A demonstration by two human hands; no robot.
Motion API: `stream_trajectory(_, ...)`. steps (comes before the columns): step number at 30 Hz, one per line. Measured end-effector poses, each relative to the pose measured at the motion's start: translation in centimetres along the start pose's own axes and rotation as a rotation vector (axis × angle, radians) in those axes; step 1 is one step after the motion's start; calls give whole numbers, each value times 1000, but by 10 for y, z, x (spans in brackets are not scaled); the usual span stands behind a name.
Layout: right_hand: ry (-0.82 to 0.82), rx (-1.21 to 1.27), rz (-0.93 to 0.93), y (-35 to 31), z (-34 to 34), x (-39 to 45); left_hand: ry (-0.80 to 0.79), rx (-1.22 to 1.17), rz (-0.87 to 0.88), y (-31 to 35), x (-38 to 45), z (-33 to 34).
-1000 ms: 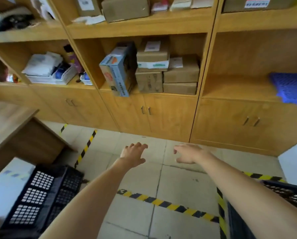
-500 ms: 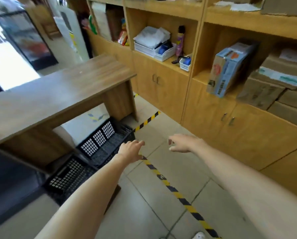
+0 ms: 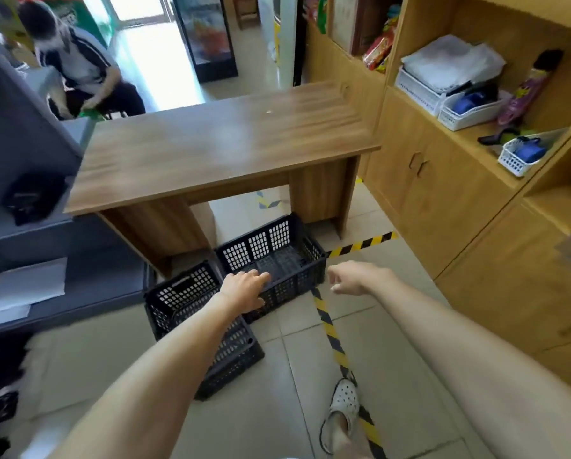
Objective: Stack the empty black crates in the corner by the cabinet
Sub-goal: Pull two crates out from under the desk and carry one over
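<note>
The left hand [image 3: 244, 291] is stretched forward with fingers spread and empty, reaching over the near rim of the farther black perforated plastic crate [image 3: 274, 256]; whether it touches the rim cannot be told. The right hand [image 3: 348, 280] hovers just right of that crate, fingers loosely curled and apart, holding nothing. The two hands are apart, one on each side of the crate's right front corner. A second black perforated plastic crate [image 3: 184, 296] sits on the floor touching the first, nearer and to the left, partly covered by the left forearm. Both crates are empty and lie on pale floor tiles [image 3: 277, 392] at the foot of a brown wooden bench [image 3: 224, 144]. Yellow-and-black striped floor tape [image 3: 328, 329] runs beside them. A white perforated clog [image 3: 342, 409] stands on the tape. Light wooden cabinets [image 3: 443, 180] line the right.
</note>
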State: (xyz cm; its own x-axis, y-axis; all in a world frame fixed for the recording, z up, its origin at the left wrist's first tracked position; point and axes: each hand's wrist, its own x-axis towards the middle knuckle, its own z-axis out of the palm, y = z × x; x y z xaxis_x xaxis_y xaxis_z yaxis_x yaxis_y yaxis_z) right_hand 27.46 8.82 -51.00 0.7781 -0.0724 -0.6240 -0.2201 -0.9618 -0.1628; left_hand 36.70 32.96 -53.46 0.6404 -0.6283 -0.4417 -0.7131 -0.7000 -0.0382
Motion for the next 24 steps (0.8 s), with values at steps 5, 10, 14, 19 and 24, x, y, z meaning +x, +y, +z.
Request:
stream_trajectory(5, -9, -46, -6, 51, -66, 58, 31, -103, -72, 2, 71, -44)
stream_trajectory(10, -12, -95, -30, 69, -102, 113, 23, -303, -154, -3, 117, -63)
stream_trajectory(14, -61, -74, -93, 55, -108, 156, -60, -306, -240, -40, 136, -51)
stream_trajectory(19, -148, -85, -154, 39, -125, 205, -137, -268, -278, -96, 171, -47)
stream_trajectory(24, -129, -151, -104, 38, -208, 265, -80, -351, -298, -160, 237, -82)
